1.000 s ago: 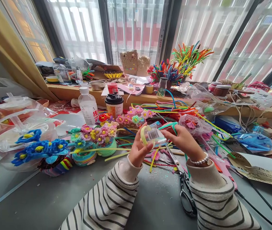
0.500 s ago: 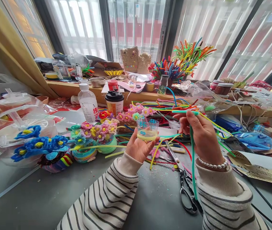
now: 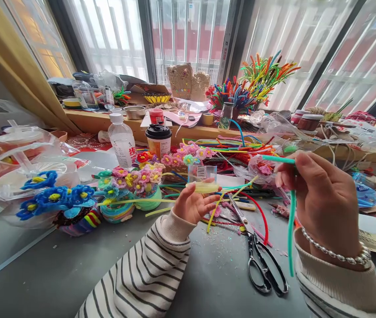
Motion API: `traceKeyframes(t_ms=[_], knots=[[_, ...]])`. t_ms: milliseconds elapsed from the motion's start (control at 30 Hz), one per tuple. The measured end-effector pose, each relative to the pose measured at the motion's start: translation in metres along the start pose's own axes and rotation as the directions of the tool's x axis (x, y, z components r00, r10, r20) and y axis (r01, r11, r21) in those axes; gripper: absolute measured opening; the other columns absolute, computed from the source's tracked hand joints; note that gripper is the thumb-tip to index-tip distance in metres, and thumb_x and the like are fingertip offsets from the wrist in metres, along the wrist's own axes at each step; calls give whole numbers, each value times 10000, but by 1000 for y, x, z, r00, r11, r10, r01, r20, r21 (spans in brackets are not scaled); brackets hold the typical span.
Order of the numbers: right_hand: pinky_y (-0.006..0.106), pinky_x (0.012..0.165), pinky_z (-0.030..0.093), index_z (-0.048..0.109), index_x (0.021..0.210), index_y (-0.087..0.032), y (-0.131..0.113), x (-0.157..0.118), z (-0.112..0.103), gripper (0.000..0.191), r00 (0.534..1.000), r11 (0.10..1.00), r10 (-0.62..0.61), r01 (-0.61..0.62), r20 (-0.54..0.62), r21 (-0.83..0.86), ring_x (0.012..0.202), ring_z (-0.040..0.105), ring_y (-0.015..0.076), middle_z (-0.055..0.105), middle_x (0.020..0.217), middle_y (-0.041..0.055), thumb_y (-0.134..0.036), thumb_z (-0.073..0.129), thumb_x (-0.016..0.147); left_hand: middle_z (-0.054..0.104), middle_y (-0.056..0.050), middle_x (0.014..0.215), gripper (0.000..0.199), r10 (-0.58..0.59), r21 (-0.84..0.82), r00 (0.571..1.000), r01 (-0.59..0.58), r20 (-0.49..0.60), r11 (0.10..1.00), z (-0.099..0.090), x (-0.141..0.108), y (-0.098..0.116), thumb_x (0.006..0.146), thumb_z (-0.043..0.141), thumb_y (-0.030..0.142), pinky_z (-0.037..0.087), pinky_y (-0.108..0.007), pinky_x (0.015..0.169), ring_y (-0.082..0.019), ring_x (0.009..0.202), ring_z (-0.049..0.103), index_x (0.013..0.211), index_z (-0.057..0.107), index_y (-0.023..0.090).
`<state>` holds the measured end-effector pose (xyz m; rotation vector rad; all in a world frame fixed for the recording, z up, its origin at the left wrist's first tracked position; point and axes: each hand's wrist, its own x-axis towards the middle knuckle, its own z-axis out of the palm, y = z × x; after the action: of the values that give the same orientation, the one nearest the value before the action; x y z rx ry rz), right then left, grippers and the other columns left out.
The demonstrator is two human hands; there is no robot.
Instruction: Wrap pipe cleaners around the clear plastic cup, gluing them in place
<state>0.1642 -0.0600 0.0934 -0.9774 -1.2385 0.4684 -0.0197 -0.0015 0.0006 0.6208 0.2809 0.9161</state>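
Note:
My left hand (image 3: 193, 204) holds up a small clear plastic cup (image 3: 204, 174) with a pale yellow band around its lower part. The thumb and fingers support it from below and behind. On the right, my right hand (image 3: 323, 198) pinches a teal pipe cleaner (image 3: 291, 234) between thumb and fingers. One end points left toward the cup, and the other hangs down in front of the palm. The teal strand is apart from the cup. Black-handled scissors (image 3: 257, 260) lie on the table between my hands, with a red pipe cleaner (image 3: 263, 212) beside them.
Blue flowers (image 3: 54, 199) and pastel flower pots (image 3: 148, 198) stand at left. Behind them are a water bottle (image 3: 122, 139) and a lidded paper cup (image 3: 159, 142). Bundled coloured pipe cleaners (image 3: 231, 99) sit near the windows. Glitter specks dot the grey table (image 3: 208, 274).
My right hand has moved right and nearer to me with the teal pipe cleaner, away from the cup. The cup has been turned in my left hand, and a barcode now shows.

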Motion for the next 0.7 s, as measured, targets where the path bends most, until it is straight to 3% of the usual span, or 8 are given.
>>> traceKeyframes(t_ms=[133, 267, 467, 600, 700], knots=[[280, 628, 381, 608, 706, -265, -10, -8, -5, 156, 996, 980, -84, 86, 18, -181, 652, 487, 126, 547, 686, -5, -321, 515, 818, 595, -167, 1012, 699, -19, -57, 994, 25, 106, 998, 3, -5, 0, 563, 605, 519, 401, -355, 881, -262, 952, 582, 1073, 490, 54], [273, 609, 384, 628, 724, -258, -5, -4, -5, 127, 956, 919, -147, 227, 256, -322, 674, 481, 137, 533, 714, 9, -297, 535, 801, 611, -148, 988, 692, 33, -62, 996, -28, 83, 998, 5, -5, -1, 550, 638, 483, 334, -360, 960, -244, 941, 592, 1080, 478, 69], [222, 530, 401, 636, 769, -203, 12, -1, 9, 136, 866, 928, -73, 241, 495, -285, 623, 516, 113, 584, 687, 15, -296, 541, 795, 592, -162, 1047, 615, 126, -38, 992, -125, 27, 991, 5, -4, 0, 660, 545, 518, 385, -333, 918, -233, 955, 595, 1092, 458, 89], [207, 526, 411, 625, 761, -184, 15, -5, 20, 168, 810, 936, -79, 261, 581, -236, 592, 519, 99, 602, 686, 20, -290, 506, 817, 620, -120, 985, 593, 73, -17, 997, -73, 13, 997, 7, -3, 0, 721, 490, 510, 415, -364, 883, -220, 880, 627, 1177, 413, 139], [209, 536, 412, 619, 766, -179, 19, -7, 26, 168, 793, 932, -93, 283, 602, -228, 588, 514, 98, 600, 683, 19, -281, 497, 822, 618, -96, 998, 555, 66, -22, 998, -66, -2, 998, 10, -1, -2, 762, 463, 486, 395, -394, 915, -211, 902, 623, 1219, 389, 180]])
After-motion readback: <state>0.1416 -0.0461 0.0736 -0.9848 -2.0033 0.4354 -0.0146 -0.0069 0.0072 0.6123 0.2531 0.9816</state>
